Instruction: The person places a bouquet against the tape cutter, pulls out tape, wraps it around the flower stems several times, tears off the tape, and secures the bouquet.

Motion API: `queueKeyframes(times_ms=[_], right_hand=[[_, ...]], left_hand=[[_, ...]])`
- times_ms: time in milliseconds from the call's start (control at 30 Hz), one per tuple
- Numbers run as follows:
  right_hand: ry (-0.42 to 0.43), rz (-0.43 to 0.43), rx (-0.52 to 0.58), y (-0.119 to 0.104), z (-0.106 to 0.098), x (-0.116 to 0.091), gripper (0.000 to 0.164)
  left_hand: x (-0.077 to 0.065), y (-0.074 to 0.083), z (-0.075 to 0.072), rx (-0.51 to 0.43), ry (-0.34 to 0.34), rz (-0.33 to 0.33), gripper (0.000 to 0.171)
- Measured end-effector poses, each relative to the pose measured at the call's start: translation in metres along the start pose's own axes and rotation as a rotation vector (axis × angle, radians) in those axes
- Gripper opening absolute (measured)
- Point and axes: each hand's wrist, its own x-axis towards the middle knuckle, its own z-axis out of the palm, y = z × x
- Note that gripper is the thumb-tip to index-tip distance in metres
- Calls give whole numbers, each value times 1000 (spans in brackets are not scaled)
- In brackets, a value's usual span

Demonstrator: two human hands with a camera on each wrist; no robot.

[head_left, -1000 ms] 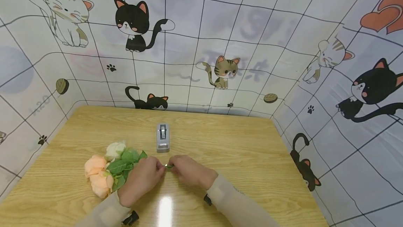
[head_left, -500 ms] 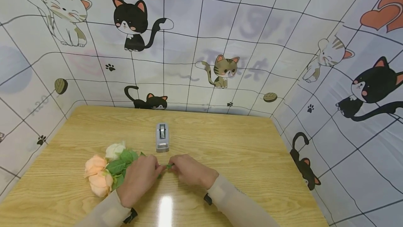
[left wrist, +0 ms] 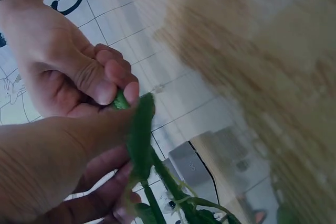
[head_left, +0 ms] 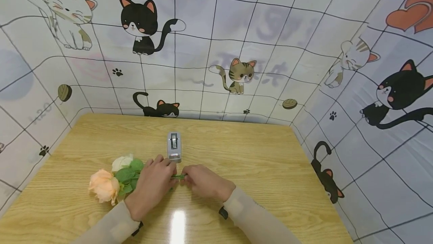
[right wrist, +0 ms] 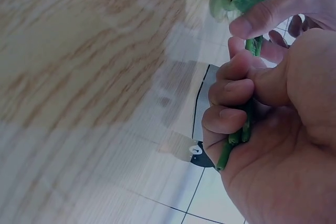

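Observation:
A bunch of roses lies on the table at the left in the head view, with a peach bloom [head_left: 105, 185], a white bloom [head_left: 122, 162] and green leaves [head_left: 126, 175]. Its green stems [head_left: 178, 176] run rightward between both hands. My left hand [head_left: 153, 178] holds the stems behind the leaves, thumb on one side and fingers on the other, as the right wrist view shows. Near the cut ends, my right hand [head_left: 206, 182] grips the stems, its fingers curled round them; several stem ends [right wrist: 231, 145] stick out below its little finger.
A grey tape dispenser [head_left: 174, 148] stands just beyond the left hand's fingers. The wooden table [head_left: 243, 150] meets a cat-patterned cloth wall [head_left: 203, 48] at the back and sides.
The left hand has shifted its hold and its fingers have lifted towards the tape dispenser. The bunch has turned, so one peach bloom shows instead of two. The right hand stays nearly in place.

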Motion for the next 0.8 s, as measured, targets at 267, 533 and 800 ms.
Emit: queueKeyframes(times_ms=[267, 533, 800], right_hand=[[-1, 17, -21, 0, -3, 1, 15], [2, -7, -68, 1, -5, 1, 15], [45, -49, -162, 3, -1, -2, 12]], left_hand=[[4, -3, 6, 92, 62, 92, 49], [8, -9, 6, 39, 24, 70, 39], [19, -20, -9, -181, -223, -11, 30]])
